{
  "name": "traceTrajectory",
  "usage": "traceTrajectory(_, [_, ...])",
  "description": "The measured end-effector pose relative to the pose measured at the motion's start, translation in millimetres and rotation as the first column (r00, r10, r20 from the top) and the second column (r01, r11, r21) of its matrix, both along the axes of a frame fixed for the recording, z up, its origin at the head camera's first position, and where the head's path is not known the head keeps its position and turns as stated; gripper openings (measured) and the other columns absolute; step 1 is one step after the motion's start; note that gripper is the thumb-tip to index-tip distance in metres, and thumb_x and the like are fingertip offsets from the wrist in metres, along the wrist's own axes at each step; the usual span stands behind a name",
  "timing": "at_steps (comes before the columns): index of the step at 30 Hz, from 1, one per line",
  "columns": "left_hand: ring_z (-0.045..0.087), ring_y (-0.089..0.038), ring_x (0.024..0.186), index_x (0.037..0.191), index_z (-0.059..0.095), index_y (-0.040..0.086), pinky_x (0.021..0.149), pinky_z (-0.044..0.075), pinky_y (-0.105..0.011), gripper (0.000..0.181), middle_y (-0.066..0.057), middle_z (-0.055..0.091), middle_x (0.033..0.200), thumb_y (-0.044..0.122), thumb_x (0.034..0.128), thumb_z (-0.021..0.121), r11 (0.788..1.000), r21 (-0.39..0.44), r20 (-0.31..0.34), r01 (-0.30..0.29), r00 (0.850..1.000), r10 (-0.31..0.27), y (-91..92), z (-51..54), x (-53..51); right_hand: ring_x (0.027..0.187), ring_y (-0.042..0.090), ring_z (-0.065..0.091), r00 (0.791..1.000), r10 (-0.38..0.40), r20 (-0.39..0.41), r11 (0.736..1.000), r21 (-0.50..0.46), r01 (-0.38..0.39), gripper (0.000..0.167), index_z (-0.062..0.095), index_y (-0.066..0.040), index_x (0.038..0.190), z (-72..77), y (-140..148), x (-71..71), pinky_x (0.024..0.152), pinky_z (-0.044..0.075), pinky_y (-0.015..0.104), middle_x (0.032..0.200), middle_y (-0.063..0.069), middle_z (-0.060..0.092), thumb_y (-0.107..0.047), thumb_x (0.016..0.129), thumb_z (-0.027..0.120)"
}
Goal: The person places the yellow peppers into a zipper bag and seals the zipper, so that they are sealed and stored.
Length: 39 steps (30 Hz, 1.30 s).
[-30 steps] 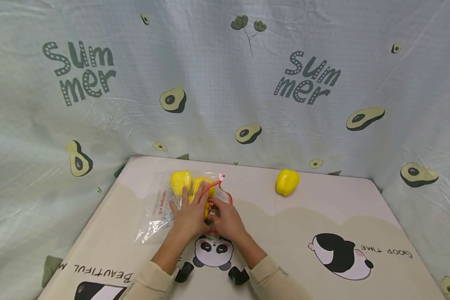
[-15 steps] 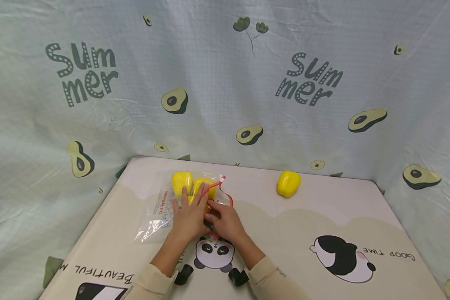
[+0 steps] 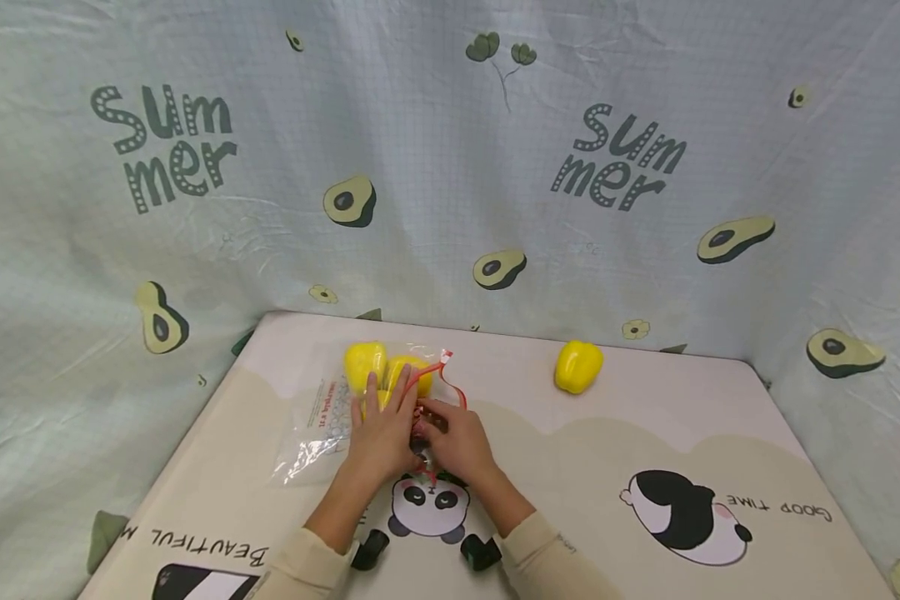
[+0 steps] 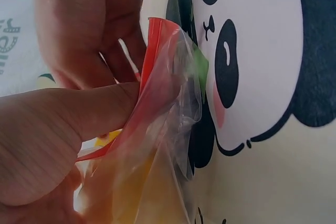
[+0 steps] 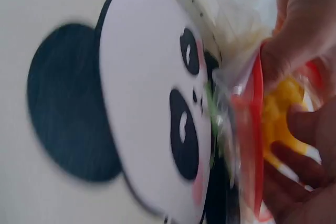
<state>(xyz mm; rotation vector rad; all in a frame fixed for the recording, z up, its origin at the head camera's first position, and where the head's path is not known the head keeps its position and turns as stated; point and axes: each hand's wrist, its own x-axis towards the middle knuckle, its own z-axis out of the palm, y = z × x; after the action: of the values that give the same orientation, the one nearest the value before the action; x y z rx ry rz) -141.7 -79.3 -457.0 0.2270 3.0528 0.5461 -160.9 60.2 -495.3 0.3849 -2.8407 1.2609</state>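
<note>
A clear plastic zip bag (image 3: 315,442) with red printing and a red zip edge lies at the back left of the table, several yellow bell peppers (image 3: 365,364) inside it. My left hand (image 3: 381,437) lies over the bag with fingers spread across the peppers. Its thumb (image 4: 105,111) pinches the red zip edge (image 4: 149,72) in the left wrist view. At the bag's mouth, my right hand (image 3: 459,443) has its fingers curled at the red edge. In the right wrist view its fingers (image 5: 299,163) are behind the red strip, before something yellow. The fingertips are partly hidden.
Another yellow bell pepper (image 3: 578,367) rests at the back right of the table, outside the bag. The tabletop (image 3: 540,483) has printed pandas and lettering. A curtain (image 3: 420,125) printed with avocados hangs behind and beside the table.
The right fingers shift slightly at the bag's mouth, and the left fingers move a little over the peppers. The bag and the loose pepper stay in place.
</note>
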Motion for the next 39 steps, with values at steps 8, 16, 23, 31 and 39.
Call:
traceTrajectory(8, [0.003,-0.052,0.161,0.163,0.033,0.011,0.126,0.013,-0.075,0.125,-0.007,0.013,0.178,0.030,0.0597,0.101,1.000,-0.013,0.000,-0.005,1.000,0.005,0.4,-4.3,-1.1,0.109,0.027,0.075,0.980,-0.192,-0.045,0.963,-0.200,0.180,0.030,0.077,-0.012,0.125,5.4,24,-5.6,0.095,0.063,0.042,0.122,0.008,0.079,-0.015,0.096,0.075])
traceTrajectory(16, [0.000,-0.051,0.161,0.163,0.033,0.009,0.127,0.010,-0.074,0.124,-0.008,0.011,0.178,0.029,0.0609,0.100,1.000,-0.010,0.017,-0.004,1.000,0.004,-0.6,-3.4,-0.3,0.114,0.026,0.075,0.945,-0.321,-0.058,0.914,-0.279,0.294,0.033,0.075,-0.012,0.130,8.6,49,-14.7,0.099,0.061,0.042,0.124,0.006,0.078,-0.012,0.097,0.074])
traceTrajectory(23, [-0.002,-0.051,0.161,0.163,0.032,0.009,0.127,0.008,-0.074,0.124,-0.008,0.009,0.178,0.029,0.0612,0.100,1.000,0.001,0.034,0.001,0.999,-0.001,0.4,-2.7,-1.0,0.126,0.028,0.070,0.917,-0.398,-0.035,0.873,-0.323,0.366,0.036,0.071,-0.008,0.134,9.8,73,-23.6,0.106,0.056,0.041,0.133,0.009,0.074,-0.014,0.098,0.072])
traceTrajectory(31, [-0.004,-0.051,0.161,0.165,0.029,0.009,0.127,0.006,-0.075,0.129,-0.008,0.007,0.178,0.030,0.0599,0.100,1.000,0.011,0.045,0.003,0.999,-0.004,0.8,-3.2,-1.5,0.142,0.034,0.057,0.840,-0.543,0.002,0.781,-0.366,0.506,0.046,0.064,-0.009,0.143,10.9,105,-32.8,0.121,0.044,0.049,0.150,0.013,0.062,-0.018,0.099,0.072])
traceTrajectory(39, [-0.005,-0.050,0.161,0.165,0.027,0.009,0.127,0.005,-0.074,0.129,-0.008,0.006,0.178,0.030,0.0609,0.100,1.000,0.022,0.052,0.001,0.999,-0.002,3.1,-2.6,-1.5,0.160,0.031,0.032,0.704,-0.710,-0.001,0.658,-0.357,0.663,0.060,0.048,-0.007,0.155,8.9,138,-42.7,0.131,0.026,0.049,0.166,0.014,0.041,-0.017,0.100,0.069])
